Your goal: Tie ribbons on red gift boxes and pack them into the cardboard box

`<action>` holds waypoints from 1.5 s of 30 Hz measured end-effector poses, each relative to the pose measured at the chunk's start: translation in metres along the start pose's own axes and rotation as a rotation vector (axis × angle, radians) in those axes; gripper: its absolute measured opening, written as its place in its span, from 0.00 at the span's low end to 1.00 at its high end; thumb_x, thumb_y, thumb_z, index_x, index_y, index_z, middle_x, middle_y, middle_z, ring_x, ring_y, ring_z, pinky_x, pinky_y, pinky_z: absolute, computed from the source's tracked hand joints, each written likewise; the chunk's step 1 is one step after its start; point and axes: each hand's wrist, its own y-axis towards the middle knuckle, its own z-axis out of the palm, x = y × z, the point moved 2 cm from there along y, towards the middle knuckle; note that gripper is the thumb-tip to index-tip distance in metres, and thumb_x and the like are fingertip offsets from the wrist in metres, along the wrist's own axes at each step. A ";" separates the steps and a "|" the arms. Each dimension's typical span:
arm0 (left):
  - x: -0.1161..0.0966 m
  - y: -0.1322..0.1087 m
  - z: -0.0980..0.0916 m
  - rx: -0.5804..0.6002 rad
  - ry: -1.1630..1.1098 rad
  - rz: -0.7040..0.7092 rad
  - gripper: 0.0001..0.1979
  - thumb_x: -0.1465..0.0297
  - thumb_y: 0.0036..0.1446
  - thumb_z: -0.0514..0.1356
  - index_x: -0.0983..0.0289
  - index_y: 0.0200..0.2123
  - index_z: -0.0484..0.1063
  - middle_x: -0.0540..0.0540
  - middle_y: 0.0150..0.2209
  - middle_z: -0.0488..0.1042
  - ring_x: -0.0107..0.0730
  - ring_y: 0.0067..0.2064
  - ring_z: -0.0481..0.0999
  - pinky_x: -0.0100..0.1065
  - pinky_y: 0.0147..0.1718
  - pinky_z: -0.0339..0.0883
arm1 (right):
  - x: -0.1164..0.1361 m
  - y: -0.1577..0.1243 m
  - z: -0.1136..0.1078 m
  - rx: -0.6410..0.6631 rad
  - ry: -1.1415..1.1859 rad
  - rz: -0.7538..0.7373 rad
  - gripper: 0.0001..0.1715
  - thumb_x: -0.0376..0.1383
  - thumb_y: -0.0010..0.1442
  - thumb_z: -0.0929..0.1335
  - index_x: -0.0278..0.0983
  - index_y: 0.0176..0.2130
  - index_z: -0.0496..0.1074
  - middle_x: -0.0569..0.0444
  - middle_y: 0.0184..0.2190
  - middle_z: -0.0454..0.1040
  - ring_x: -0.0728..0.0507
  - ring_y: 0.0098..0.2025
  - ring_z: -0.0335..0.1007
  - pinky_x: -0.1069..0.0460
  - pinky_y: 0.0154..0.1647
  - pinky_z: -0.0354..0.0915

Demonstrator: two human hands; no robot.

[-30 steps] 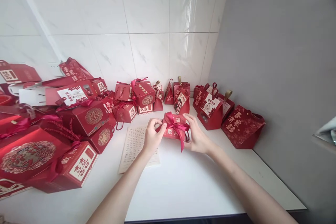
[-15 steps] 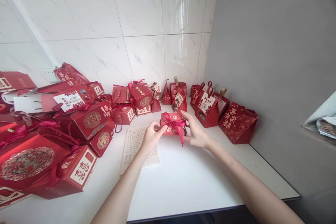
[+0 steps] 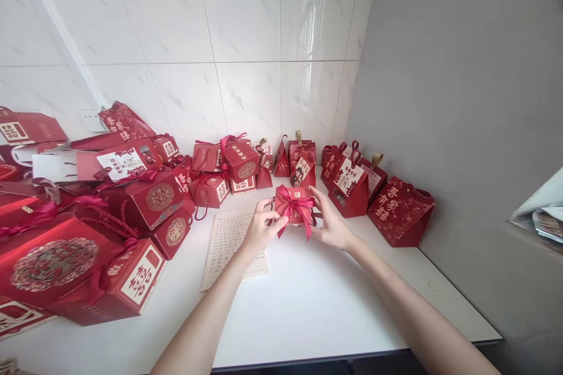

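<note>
Between my two hands is a small red gift box with a crimson ribbon bow tied on its top. My left hand grips the box's left side, thumb near the front edge and fingers along the side. On the opposite side, my right hand holds it with fingers at the back corner and thumb hidden in part. Both ribbon tails hang down over the front. Under and beside my left hand lies a sheet of handwritten paper on the white table.
A heap of red gift boxes fills the table's left side. Several stacked boxes and small upright bags stand along the tiled wall. At right are more red bags near the grey wall. A plastic packet juts in at far right.
The box has tilted so more of its front shows, and the bow's tails now spread to both sides. My left fingers have shifted along the box's side. The view has moved slightly.
</note>
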 end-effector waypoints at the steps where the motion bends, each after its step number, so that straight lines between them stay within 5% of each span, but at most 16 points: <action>1: 0.000 0.000 0.001 -0.002 0.001 0.000 0.12 0.67 0.49 0.58 0.64 0.18 0.69 0.58 0.53 0.60 0.45 0.55 0.62 0.40 0.52 0.58 | -0.001 0.000 0.000 0.007 -0.009 -0.010 0.49 0.35 0.53 0.67 0.40 0.63 0.36 0.39 0.61 0.47 0.34 0.60 0.51 0.39 0.49 0.65; 5: 0.001 -0.001 0.005 -0.025 -0.007 0.002 0.11 0.68 0.49 0.59 0.64 0.18 0.71 0.58 0.52 0.60 0.44 0.53 0.65 0.38 0.46 0.63 | -0.001 -0.001 -0.001 0.038 0.060 -0.025 0.45 0.34 0.54 0.64 0.43 0.63 0.36 0.43 0.63 0.42 0.33 0.63 0.44 0.37 0.53 0.60; 8: 0.001 -0.001 0.008 -0.078 -0.028 0.000 0.10 0.68 0.49 0.59 0.64 0.19 0.72 0.58 0.50 0.63 0.41 0.52 0.67 0.36 0.45 0.65 | 0.003 -0.002 -0.003 -0.058 0.155 0.009 0.36 0.37 0.60 0.59 0.46 0.62 0.36 0.44 0.64 0.40 0.35 0.64 0.42 0.37 0.51 0.62; 11: 0.001 -0.002 0.011 -0.077 -0.027 0.005 0.09 0.68 0.50 0.59 0.64 0.21 0.73 0.59 0.49 0.64 0.41 0.50 0.68 0.37 0.46 0.65 | 0.013 -0.003 0.000 -0.134 -0.095 -0.084 0.32 0.43 0.60 0.62 0.43 0.60 0.47 0.43 0.64 0.37 0.32 0.65 0.37 0.36 0.53 0.60; 15: 0.001 -0.003 0.012 -0.057 -0.028 0.021 0.10 0.68 0.53 0.56 0.64 0.24 0.74 0.59 0.48 0.64 0.39 0.51 0.68 0.38 0.48 0.64 | 0.023 -0.004 0.016 0.008 -0.439 -0.270 0.27 0.41 0.55 0.68 0.36 0.53 0.61 0.42 0.64 0.31 0.29 0.64 0.36 0.35 0.56 0.57; 20: -0.007 -0.007 0.013 -0.016 -0.062 0.030 0.14 0.67 0.56 0.53 0.64 0.22 0.73 0.58 0.43 0.65 0.39 0.51 0.67 0.37 0.48 0.65 | 0.013 -0.004 0.025 -0.068 -0.436 -0.255 0.13 0.36 0.63 0.60 0.39 0.48 0.63 0.43 0.62 0.44 0.36 0.58 0.55 0.41 0.45 0.69; 26: -0.002 -0.004 0.015 -0.074 -0.204 -0.043 0.15 0.62 0.55 0.54 0.65 0.21 0.68 0.57 0.39 0.66 0.39 0.44 0.70 0.39 0.47 0.64 | 0.014 -0.004 0.022 -0.223 -0.435 -0.341 0.06 0.32 0.62 0.61 0.38 0.36 0.67 0.43 0.54 0.57 0.36 0.58 0.54 0.38 0.50 0.65; 29: 0.009 0.000 0.012 -0.198 -0.265 -0.102 0.12 0.62 0.52 0.58 0.65 0.36 0.66 0.57 0.40 0.67 0.40 0.47 0.69 0.42 0.49 0.61 | 0.022 -0.005 0.024 -0.173 -0.377 -0.379 0.06 0.31 0.62 0.61 0.38 0.37 0.67 0.44 0.54 0.57 0.38 0.57 0.56 0.40 0.51 0.64; 33: 0.014 0.002 0.005 -0.237 -0.307 -0.105 0.37 0.66 0.40 0.67 0.60 0.53 0.55 0.61 0.57 0.54 0.45 0.59 0.57 0.43 0.54 0.56 | 0.033 -0.008 0.028 -0.031 -0.322 -0.439 0.07 0.30 0.62 0.62 0.37 0.39 0.68 0.43 0.55 0.55 0.38 0.59 0.53 0.41 0.54 0.61; 38: 0.008 0.002 0.001 -0.105 -0.381 -0.053 0.29 0.69 0.42 0.66 0.61 0.48 0.59 0.58 0.50 0.64 0.42 0.53 0.66 0.42 0.53 0.58 | 0.039 -0.009 0.029 -0.010 -0.307 -0.464 0.09 0.29 0.61 0.62 0.37 0.40 0.69 0.43 0.55 0.55 0.38 0.58 0.53 0.42 0.54 0.61; 45: 0.007 0.001 0.003 -0.080 -0.413 -0.099 0.30 0.67 0.44 0.66 0.61 0.47 0.52 0.55 0.42 0.69 0.36 0.45 0.71 0.40 0.46 0.63 | 0.049 -0.014 0.041 -0.212 -0.575 -0.537 0.07 0.28 0.60 0.63 0.35 0.36 0.70 0.43 0.46 0.63 0.38 0.50 0.61 0.44 0.45 0.63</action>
